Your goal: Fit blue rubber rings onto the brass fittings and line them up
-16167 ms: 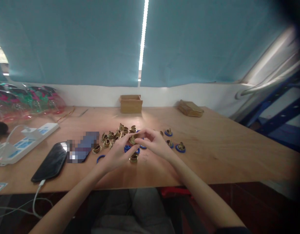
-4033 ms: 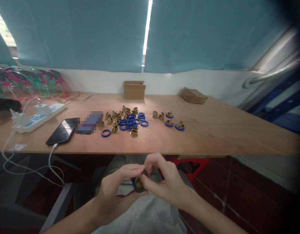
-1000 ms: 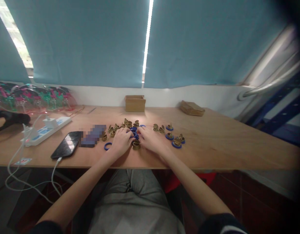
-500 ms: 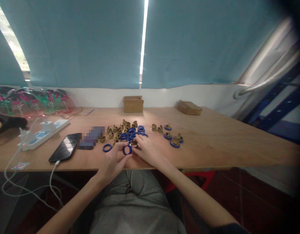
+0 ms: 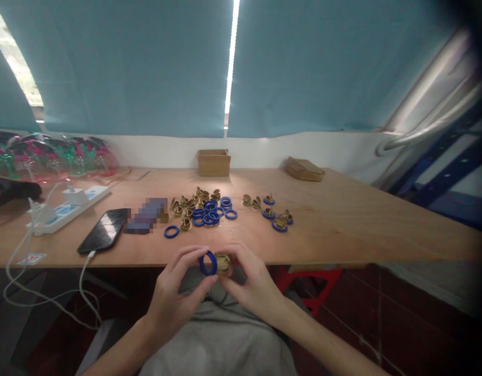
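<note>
Over my lap, just in front of the table edge, my left hand [image 5: 178, 284] pinches a blue ring [image 5: 208, 263] between thumb and fingers. Close beside it, my right hand [image 5: 250, 277] grips a brass-coloured round fitting [image 5: 224, 264] with a flip lid; fingers cover part of it. On the table behind them lies a pile of blue rings [image 5: 212, 214], with several brass fittings [image 5: 186, 224] at its left and back. One loose blue ring [image 5: 171, 231] lies apart. To the right stand several fittings with blue rings around their bases [image 5: 280, 224].
Two phones, one black [image 5: 103, 231] with a cable and one blurred [image 5: 147, 215], lie left beside a white power strip [image 5: 68, 210]. At the back are an open cardboard box [image 5: 213, 163], a flattened brown packet [image 5: 304, 169] and clear plastic bottles [image 5: 53, 157].
Both hands have drawn back from the pile to over my lap. The left brought a blue ring; the right lifted the brass fitting at the pile's front. Earlier, another ringed fitting joined the right-hand group.
</note>
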{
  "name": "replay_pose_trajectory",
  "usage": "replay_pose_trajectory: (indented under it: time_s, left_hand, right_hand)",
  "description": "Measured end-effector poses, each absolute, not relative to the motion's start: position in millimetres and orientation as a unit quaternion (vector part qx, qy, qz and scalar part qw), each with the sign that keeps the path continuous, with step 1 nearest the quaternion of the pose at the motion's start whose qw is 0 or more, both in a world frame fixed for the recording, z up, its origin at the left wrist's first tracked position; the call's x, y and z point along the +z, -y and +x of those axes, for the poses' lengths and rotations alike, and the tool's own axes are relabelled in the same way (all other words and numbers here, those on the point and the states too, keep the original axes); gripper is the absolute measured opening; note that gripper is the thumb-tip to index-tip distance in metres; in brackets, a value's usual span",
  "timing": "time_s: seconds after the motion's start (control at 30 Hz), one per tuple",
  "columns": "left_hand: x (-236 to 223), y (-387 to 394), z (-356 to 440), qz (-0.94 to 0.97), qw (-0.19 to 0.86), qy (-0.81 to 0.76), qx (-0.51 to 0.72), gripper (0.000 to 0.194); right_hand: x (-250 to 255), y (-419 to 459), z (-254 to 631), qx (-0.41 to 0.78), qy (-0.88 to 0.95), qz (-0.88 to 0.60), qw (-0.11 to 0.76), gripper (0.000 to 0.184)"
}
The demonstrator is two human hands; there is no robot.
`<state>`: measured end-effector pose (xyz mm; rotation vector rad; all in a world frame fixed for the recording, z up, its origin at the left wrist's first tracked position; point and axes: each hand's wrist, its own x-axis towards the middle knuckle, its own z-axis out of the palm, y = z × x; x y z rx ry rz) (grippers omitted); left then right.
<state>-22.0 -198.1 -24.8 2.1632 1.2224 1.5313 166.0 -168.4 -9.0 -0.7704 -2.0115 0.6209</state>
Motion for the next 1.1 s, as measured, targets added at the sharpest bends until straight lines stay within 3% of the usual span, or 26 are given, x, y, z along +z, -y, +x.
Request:
replay_pose_trajectory:
  time_s: [0.47,0.57,0.7,0.77,0.93,1.1]
  left_hand:
    - [-18,215,-8,0.743,0.160,-0.423,0.493,0.038]
    - [-20,215,-5,0.716,0.246,-0.423,0.498,0.038]
    - [-21,214,-7,0.629,0.452,-0.380,0.506,0.034]
    - [-20,213,-10,0.599,0.501,-0.361,0.511,0.033]
    - [-21,210,-15,0.597,0.495,-0.372,0.510,0.036]
    - [-18,212,-17,0.622,0.503,-0.386,0.459,0.041]
  right_hand:
    - [-10,188,163,0.278,0.805,-0.331,0.407,0.047]
    - [-10,190,161,0.277,0.806,-0.327,0.409,0.051]
    - [-5,193,163,0.314,0.803,-0.317,0.395,0.055]
    - [0,194,167,0.366,0.795,-0.308,0.373,0.053]
    - [8,193,177,0.540,0.721,-0.251,0.354,0.038]
    - [5,189,181,0.511,0.730,-0.300,0.341,0.024]
